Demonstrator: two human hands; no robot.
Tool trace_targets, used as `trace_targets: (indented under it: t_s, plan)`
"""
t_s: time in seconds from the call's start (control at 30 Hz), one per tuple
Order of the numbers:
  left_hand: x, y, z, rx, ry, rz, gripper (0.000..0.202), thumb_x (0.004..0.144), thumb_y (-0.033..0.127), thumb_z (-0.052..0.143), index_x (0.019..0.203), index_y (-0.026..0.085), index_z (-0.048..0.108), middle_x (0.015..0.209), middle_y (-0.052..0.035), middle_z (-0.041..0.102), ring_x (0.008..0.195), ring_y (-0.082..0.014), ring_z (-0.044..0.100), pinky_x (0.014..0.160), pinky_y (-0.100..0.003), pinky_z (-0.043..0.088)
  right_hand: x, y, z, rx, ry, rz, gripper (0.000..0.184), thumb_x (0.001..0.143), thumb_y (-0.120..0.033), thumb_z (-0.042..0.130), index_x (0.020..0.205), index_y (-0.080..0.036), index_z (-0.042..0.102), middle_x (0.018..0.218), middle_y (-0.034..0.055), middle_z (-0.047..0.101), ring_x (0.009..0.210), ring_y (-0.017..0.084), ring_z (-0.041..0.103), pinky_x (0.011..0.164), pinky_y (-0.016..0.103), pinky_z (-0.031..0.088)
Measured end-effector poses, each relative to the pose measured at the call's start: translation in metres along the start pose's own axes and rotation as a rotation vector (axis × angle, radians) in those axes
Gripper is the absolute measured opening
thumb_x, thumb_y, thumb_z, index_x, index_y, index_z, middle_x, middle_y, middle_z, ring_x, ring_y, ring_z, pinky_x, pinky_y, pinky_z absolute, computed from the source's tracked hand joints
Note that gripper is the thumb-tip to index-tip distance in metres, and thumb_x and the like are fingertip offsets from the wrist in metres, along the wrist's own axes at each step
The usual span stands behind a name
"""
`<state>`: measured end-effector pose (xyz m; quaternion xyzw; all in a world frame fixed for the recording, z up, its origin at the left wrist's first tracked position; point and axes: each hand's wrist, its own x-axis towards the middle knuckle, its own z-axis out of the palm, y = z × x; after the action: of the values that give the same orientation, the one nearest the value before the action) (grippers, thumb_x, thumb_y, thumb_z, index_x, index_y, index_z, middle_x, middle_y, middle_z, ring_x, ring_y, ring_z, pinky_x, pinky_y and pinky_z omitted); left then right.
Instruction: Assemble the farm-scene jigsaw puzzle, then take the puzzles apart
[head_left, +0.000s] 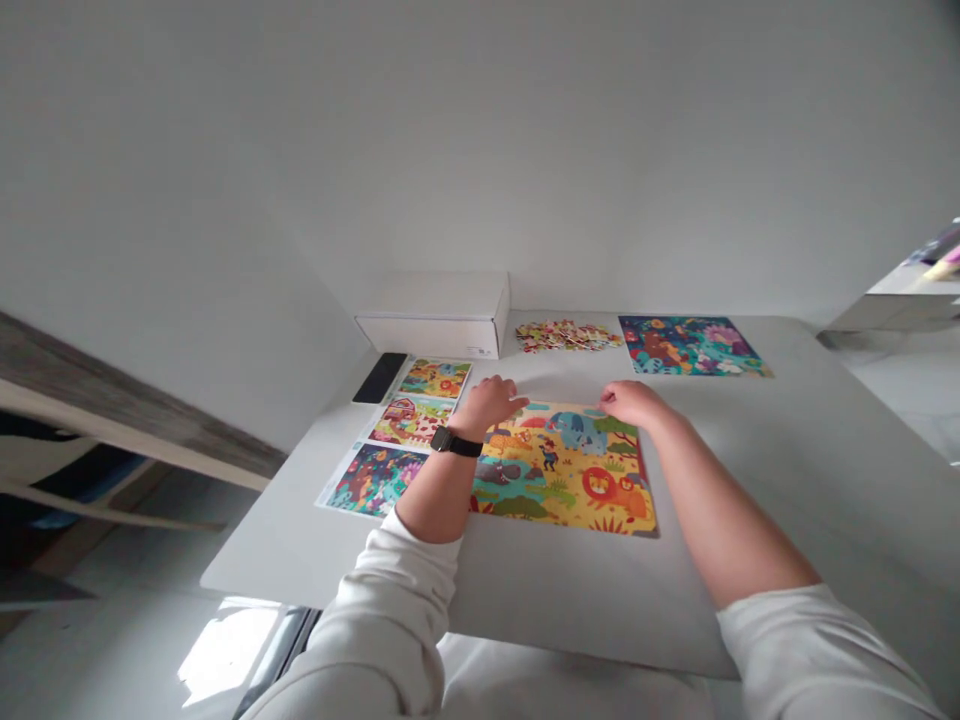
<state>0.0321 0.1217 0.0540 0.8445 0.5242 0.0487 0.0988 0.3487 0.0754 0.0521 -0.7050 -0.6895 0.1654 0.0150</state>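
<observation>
A yellow safari jigsaw puzzle [559,485], showing lions, elephants and a hippo, lies flat on the white table in front of me. My left hand [489,402], with a dark watch on its wrist, rests at the puzzle's upper left corner, thumb stretched out to the right and apart from the fingers. At the upper right edge is my right hand [634,403], its fingers curled and pressed together. Whatever may be between those fingertips is too small to make out. Part of the puzzle's left side is hidden behind my left hand and forearm.
Behind lie a heap of loose puzzle pieces [566,336] and a long white box [431,315]. A dark blue puzzle picture [690,346] lies at the back right. To the left are a black phone [381,378] and a sheet with three small pictures [411,420].
</observation>
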Motion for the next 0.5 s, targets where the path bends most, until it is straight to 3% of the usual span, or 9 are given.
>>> trace_targets:
  t_s: [0.13, 0.3, 0.4, 0.5]
  plan:
    - [0.008, -0.004, 0.003, 0.019, -0.015, -0.016, 0.04, 0.102, 0.056, 0.062, 0.111, 0.022, 0.081, 0.11, -0.0149, 0.076, 0.108, -0.031, 0.073, 0.095, -0.039, 0.056, -0.002, -0.003, -0.004, 0.015, -0.02, -0.006, 0.033, 0.093, -0.053, 0.076, 0.106, -0.024, 0.084, 0.111, 0.0104, 0.084, 0.098, 0.027, 0.077, 0.082, 0.032, 0.054]
    - [0.013, -0.01, -0.001, -0.042, -0.08, 0.019, 0.038, 0.098, 0.055, 0.065, 0.096, 0.02, 0.081, 0.099, -0.0115, 0.076, 0.089, -0.0245, 0.072, 0.083, -0.033, 0.055, -0.005, -0.001, -0.012, 0.111, -0.092, -0.099, 0.045, 0.088, -0.065, 0.078, 0.111, -0.028, 0.086, 0.104, 0.0077, 0.085, 0.092, 0.026, 0.077, 0.079, 0.032, 0.054]
    - [0.01, -0.016, -0.009, -0.124, -0.1, 0.069, 0.031, 0.088, 0.05, 0.077, 0.092, 0.02, 0.077, 0.095, -0.0075, 0.075, 0.083, -0.0214, 0.069, 0.076, -0.03, 0.052, -0.006, 0.001, -0.015, 0.155, -0.14, -0.175, 0.047, 0.087, -0.064, 0.079, 0.116, -0.028, 0.085, 0.098, 0.0052, 0.084, 0.089, 0.025, 0.076, 0.078, 0.031, 0.054]
    - [0.007, -0.021, -0.016, -0.234, -0.147, 0.124, 0.024, 0.082, 0.041, 0.08, 0.092, 0.02, 0.073, 0.089, -0.0021, 0.074, 0.08, -0.0184, 0.066, 0.07, -0.027, 0.048, -0.006, 0.001, -0.014, 0.168, -0.158, -0.206, 0.048, 0.083, -0.057, 0.086, 0.121, -0.028, 0.083, 0.106, 0.0058, 0.084, 0.095, 0.025, 0.076, 0.083, 0.031, 0.056]
